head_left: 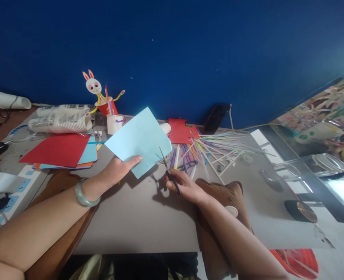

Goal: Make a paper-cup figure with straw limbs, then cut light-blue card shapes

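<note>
A light blue sheet of paper [141, 138] is held up above the grey table, tilted, with its corners pointing up and down. My left hand [121, 169] grips its lower left edge, thumb on the front face; a pale green bangle is on that wrist. My right hand [183, 184] has its fingers in the handles of dark scissors [166, 166], whose blades point up at the paper's lower right part. The blades look nearly closed. Whether they touch the paper cannot be made out.
Red sheets [56, 149] and stacked paper cups [61, 124] lie left. A rabbit figure [93, 86] stands behind a white cup [114, 123]. Pipe cleaners and pens [215, 149], cut red paper [180, 131] and a clear jar [323, 164] are right. Brown cushioned pads [221, 198] lie under both arms.
</note>
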